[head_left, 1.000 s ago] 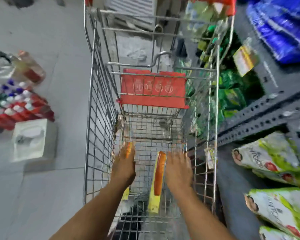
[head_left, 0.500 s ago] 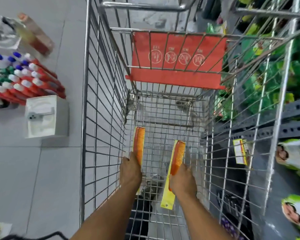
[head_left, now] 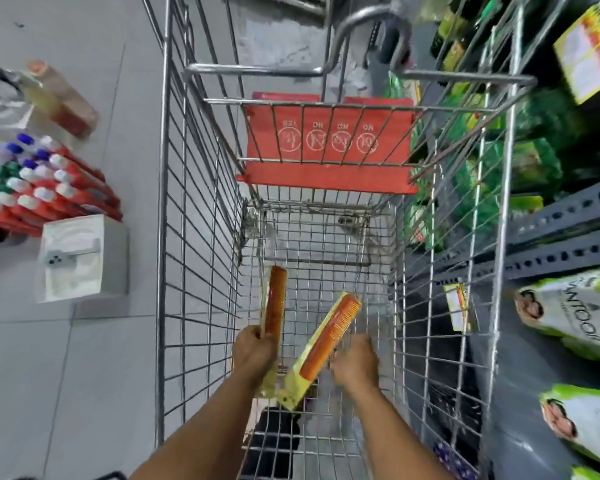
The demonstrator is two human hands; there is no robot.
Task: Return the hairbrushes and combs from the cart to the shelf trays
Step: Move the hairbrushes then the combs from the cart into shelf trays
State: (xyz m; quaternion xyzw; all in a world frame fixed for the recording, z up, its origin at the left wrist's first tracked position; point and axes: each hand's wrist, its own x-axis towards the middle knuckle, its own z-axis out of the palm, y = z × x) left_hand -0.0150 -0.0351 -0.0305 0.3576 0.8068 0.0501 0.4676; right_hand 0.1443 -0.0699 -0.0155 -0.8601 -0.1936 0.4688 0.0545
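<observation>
Both my arms reach down into a wire shopping cart (head_left: 174, 237). My left hand (head_left: 255, 355) grips an orange comb (head_left: 276, 299) on a yellow card, held upright above the cart floor. My right hand (head_left: 355, 365) holds a second orange comb (head_left: 329, 337) on a yellow card, which tilts up to the right. The two cards nearly touch at their lower ends. Dark items lie on the cart floor near my wrists, too blurred to name.
The cart's red child-seat flap (head_left: 328, 154) stands at its far end. Grey metal shelving (head_left: 565, 237) with green and white packets (head_left: 575, 313) runs along the right. On the floor to the left stand red bottles (head_left: 39, 188) and a white box (head_left: 80, 258).
Both hands closed on the combs and lifted them off the cart floor. The right comb has since tilted to the right. My view has moved closer over the cart.
</observation>
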